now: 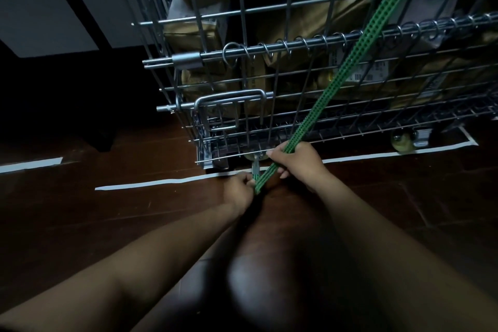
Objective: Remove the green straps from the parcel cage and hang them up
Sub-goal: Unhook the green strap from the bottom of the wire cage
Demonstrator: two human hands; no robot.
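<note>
A perforated green plastic strap (347, 67) runs taut from the upper right, across the silver wire parcel cage (269, 67), to lower centre. The right hand (295, 160) grasps it to keep tension; the left hand (238, 188) pinches its end, apparently freeing a metal hook (255, 167).

Both hands, the left hand (238, 188) and right hand (295, 160), grip the green strap (347, 62) low beside the parcel cage (269, 48).
</note>
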